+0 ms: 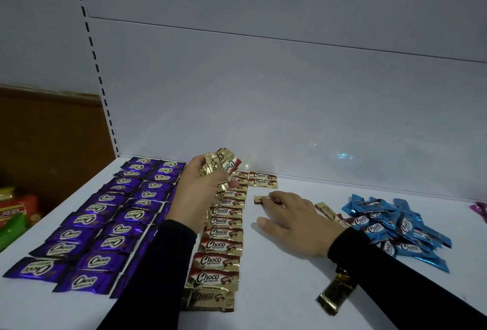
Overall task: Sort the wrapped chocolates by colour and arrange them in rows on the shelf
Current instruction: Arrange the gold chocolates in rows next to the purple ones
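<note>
On the white shelf [276,290], the left hand [201,184] was raised over the far end of the gold row [224,226], its fingers [218,174] curled round a bunch of gold-wrapped chocolates [224,164]. The right hand [295,221] lay palm down, fingers spread and straight, fingertips pressing a single gold chocolate [259,199] to the shelf just beside two gold pieces [263,179] starting a second row. Purple chocolates [105,213] lay in rows on the left; a loose heap of blue chocolates [395,229] sat on the right. One gold chocolate [334,294] lay beside the right sleeve [395,277].
</note>
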A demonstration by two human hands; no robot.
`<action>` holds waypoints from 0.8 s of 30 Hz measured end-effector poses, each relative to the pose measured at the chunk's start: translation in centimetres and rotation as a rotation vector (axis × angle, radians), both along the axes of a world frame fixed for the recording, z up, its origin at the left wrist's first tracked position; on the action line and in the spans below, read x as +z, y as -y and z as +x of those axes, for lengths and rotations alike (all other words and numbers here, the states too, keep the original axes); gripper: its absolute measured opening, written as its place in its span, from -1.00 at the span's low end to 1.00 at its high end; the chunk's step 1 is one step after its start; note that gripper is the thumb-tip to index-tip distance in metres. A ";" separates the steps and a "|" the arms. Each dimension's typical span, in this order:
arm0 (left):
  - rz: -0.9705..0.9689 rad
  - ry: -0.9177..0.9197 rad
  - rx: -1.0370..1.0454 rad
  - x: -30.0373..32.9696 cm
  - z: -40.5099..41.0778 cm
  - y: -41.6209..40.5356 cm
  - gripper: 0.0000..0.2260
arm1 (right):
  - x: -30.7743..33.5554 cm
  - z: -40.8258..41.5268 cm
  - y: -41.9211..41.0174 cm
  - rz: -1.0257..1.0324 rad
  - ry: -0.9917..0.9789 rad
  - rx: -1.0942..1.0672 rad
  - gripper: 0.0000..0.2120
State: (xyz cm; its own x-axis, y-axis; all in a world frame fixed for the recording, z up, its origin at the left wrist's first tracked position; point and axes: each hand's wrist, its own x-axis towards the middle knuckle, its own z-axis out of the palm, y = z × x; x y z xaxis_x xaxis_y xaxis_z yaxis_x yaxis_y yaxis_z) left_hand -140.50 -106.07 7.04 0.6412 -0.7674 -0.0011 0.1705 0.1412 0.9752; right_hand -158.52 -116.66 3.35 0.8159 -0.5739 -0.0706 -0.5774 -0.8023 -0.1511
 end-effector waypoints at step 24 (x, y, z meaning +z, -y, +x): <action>-0.039 -0.047 -0.035 0.2 -0.1 0.1 -0.78 | -0.7 2.7 1.4 -0.053 0.048 -0.010 -0.43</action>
